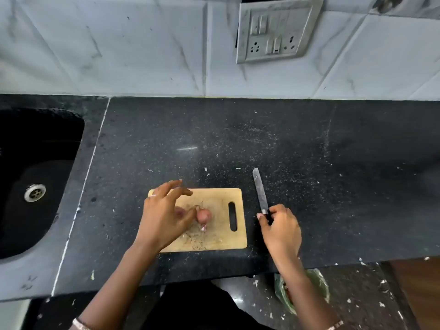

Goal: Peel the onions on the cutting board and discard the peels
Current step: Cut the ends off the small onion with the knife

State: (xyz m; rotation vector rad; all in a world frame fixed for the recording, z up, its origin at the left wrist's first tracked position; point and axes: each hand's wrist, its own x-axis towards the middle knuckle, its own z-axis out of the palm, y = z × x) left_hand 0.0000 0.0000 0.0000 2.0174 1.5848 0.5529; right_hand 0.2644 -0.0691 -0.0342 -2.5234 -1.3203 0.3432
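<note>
Resting mid-frame on the board [215,236], the left hand [164,217], fingers spread, touches an onion [204,215]; the right hand [281,231] is clamped on a knife [260,192] just right.

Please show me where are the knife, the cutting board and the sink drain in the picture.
knife [260,191]: head view, on the middle of the blade.
cutting board [221,236]: head view, on bare wood near its right front corner.
sink drain [35,192]: head view, on the metal strainer.

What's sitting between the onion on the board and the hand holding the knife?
In the head view, between the onion and the right hand lies only the cutting board, with its handle slot, then a bare strip of black counter.
</note>
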